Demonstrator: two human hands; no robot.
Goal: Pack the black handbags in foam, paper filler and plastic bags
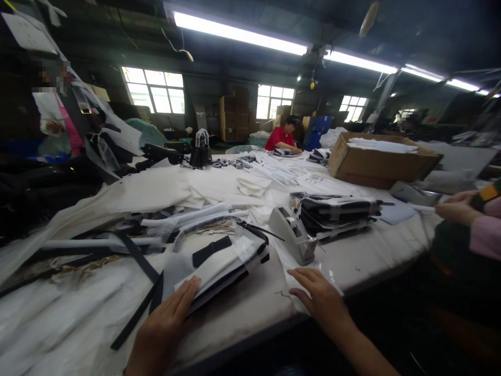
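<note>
A dark handbag (227, 279) lies on its side at the table's front edge, partly covered by a white sheet (223, 263) with clear tape on its far corner. Its handle (203, 222) is wrapped in clear film and arches away from me. My left hand (168, 316) lies with straight fingers on the sheet's near end; its thumb is hidden. My right hand (319, 295) is just in front of a grey tape dispenser (293, 235), thumb and fingers apart. Beneath those fingers is a thin white sheet (289, 279); whether they press on it I cannot tell.
Stacked wrapped dark bags (336, 214) stand behind the dispenser. Dark straps (136, 256) and white film (50, 308) cover the left side. A cardboard box (379, 162) is farther back. A co-worker's hands (460, 206) are at right; a person in red (279, 137) works across the table.
</note>
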